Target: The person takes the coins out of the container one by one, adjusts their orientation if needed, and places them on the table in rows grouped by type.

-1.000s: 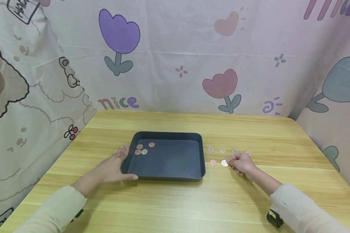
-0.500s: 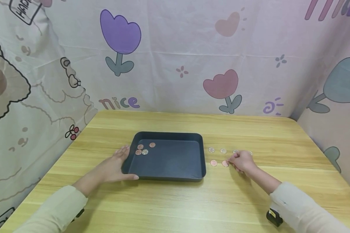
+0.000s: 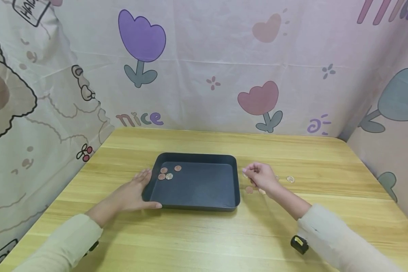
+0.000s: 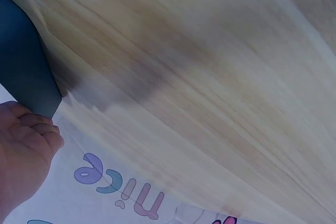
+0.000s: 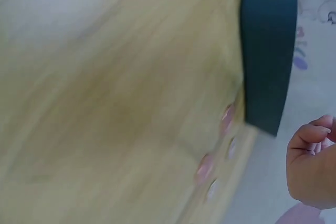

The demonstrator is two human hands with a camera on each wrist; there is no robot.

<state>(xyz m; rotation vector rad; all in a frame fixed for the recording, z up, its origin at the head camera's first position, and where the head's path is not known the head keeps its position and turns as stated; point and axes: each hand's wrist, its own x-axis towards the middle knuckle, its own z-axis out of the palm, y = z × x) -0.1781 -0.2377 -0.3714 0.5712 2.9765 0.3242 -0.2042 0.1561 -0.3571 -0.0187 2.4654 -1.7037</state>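
Observation:
A dark rectangular baking tray (image 3: 193, 208) lies on the wooden table, with several copper and silver-coloured coins (image 3: 178, 168) at its left end. My left hand (image 3: 130, 194) rests against the tray's left wall, fingers extended and thumb along the front edge. Just right of the tray, my right hand (image 3: 261, 176) is raised over the table. Its thumb and fingertips are pinched together on a coin, mostly hidden by the fingers. Below the hand lie a copper coin (image 3: 249, 190) and another coin (image 3: 262, 191). A silver coin (image 3: 290, 179) lies farther right; the hand covers part of that row.
The wooden table (image 3: 197, 241) reaches back to a fabric backdrop (image 3: 197, 45) printed with tulips and hearts. More of this fabric hangs along both sides. A small black device (image 3: 299, 244) is strapped at the right wrist.
My right hand has lifted from beside the front row of coins and moved left and back towards the tray. The left hand and the tray stay where they were.

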